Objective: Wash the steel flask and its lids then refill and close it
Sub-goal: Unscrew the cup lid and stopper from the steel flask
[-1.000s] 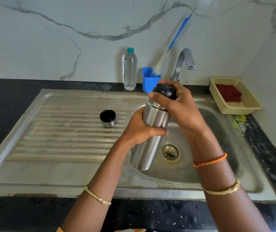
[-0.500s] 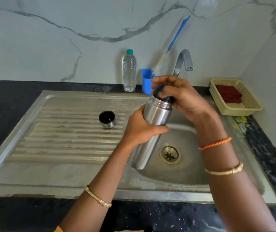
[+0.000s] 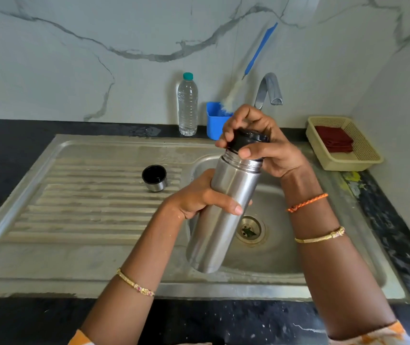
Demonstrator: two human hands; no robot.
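The steel flask (image 3: 226,210) is held tilted over the sink basin (image 3: 281,247), its top leaning away to the right. My left hand (image 3: 199,197) grips the flask's body around the middle. The black inner lid (image 3: 245,140) sits on the flask's threaded neck, and my right hand (image 3: 261,140) grips it from above with curled fingers and thumb. The steel outer cap (image 3: 154,178), black inside, stands mouth up on the ribbed drainboard (image 3: 87,207), left of the flask.
A clear plastic water bottle (image 3: 187,105) with a teal cap stands at the back wall. Next to it is a blue holder (image 3: 215,120) with a long blue-handled bottle brush (image 3: 253,63). The tap (image 3: 270,89) arches over the basin. A yellow basket (image 3: 343,143) with a red cloth sits at the right.
The flask has risen slightly and come nearer. My right hand has shifted its grip round the black lid; my left hand keeps hold of the flask's body.
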